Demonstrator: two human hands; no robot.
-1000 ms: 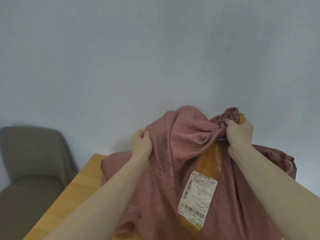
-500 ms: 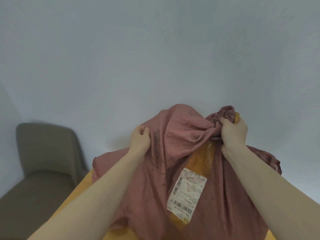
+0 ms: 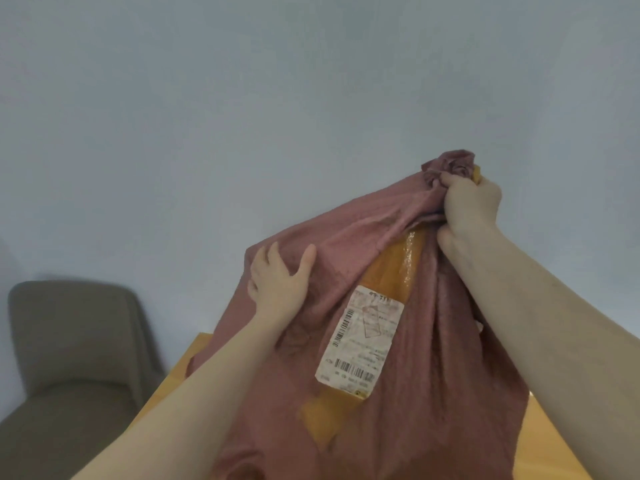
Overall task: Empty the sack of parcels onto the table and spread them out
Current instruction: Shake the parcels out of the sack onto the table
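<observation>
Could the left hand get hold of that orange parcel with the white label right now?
Probably yes. The left hand rests open on the pink sack beside the orange parcel, whose labelled face lies bare with nothing between. The right hand grips the bunched sack top.

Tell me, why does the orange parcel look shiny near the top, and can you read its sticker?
In the head view, light glares off the orange parcel just below the right hand, which grips the pink sack; the sticker shows barcodes, but its print is too blurred to read.
</observation>
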